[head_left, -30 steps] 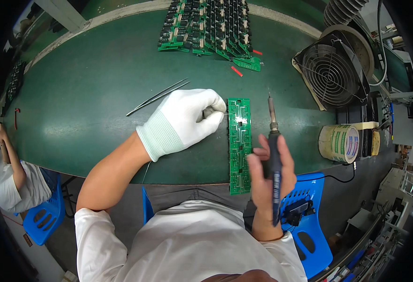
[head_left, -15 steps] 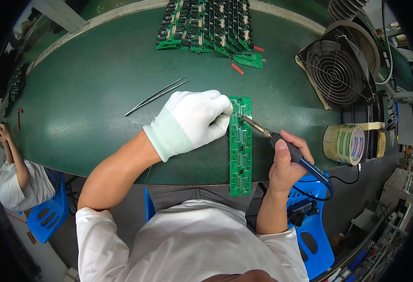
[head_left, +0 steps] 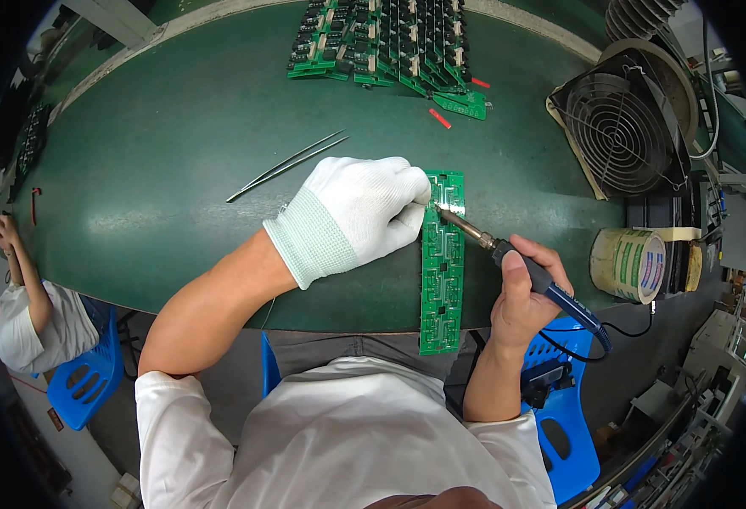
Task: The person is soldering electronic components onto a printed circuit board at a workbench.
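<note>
A long narrow green circuit board (head_left: 443, 293) lies on the green tabletop, its near end sticking out past the front edge. My right hand (head_left: 521, 293), bare, grips a soldering iron (head_left: 551, 288) with a dark blue handle. Its metal tip slants left onto the upper part of the board. My left hand (head_left: 373, 208) wears a white knitted glove with a pale green cuff. Its fingers are pinched at the board's upper left edge, close to the tip; what they hold is hidden. Beyond the gloved hand lie metal tweezers (head_left: 286, 165).
Stacked populated circuit boards (head_left: 381, 42) stand at the far side, near a small red strip (head_left: 440, 118). On the right are a black fan with a wire guard (head_left: 615, 140) and a tape roll (head_left: 628, 265). Another person (head_left: 38, 327) sits at far left.
The view has shifted slightly, so the table things appear a little further right. Both hands keep nearly the same pose, with the iron's tip still at the board's upper part.
</note>
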